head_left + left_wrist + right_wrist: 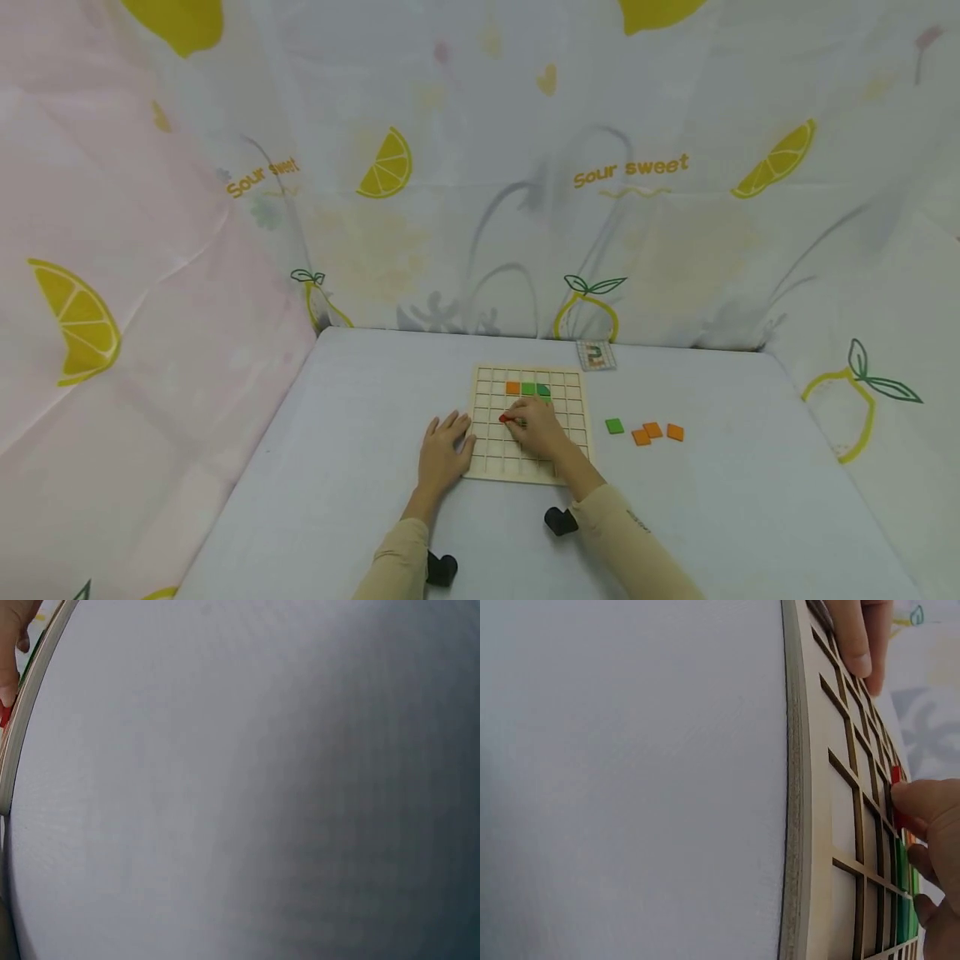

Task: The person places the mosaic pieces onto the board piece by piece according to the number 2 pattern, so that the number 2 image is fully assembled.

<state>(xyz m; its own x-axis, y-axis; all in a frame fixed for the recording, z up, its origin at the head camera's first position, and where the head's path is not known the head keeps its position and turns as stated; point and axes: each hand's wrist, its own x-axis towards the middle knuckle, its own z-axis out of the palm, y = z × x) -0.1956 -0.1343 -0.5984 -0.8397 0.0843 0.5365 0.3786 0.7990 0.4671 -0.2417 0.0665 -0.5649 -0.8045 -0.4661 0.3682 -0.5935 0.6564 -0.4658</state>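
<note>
A square wooden grid board lies on the white table. My right hand pinches a small red tile between thumb and finger over the middle-left cells. In the right wrist view the red tile stands tilted at the grid. Along an upper row sit an orange tile, a green tile and a dark green piece. More green shows just below them, partly hidden by the right hand. My left hand rests at the board's left edge, its fingers extended and touching it.
Right of the board lie a loose green tile and several orange tiles. A small pattern card is beyond the board's far right corner. Lemon-printed cloth stands behind the table and at its sides.
</note>
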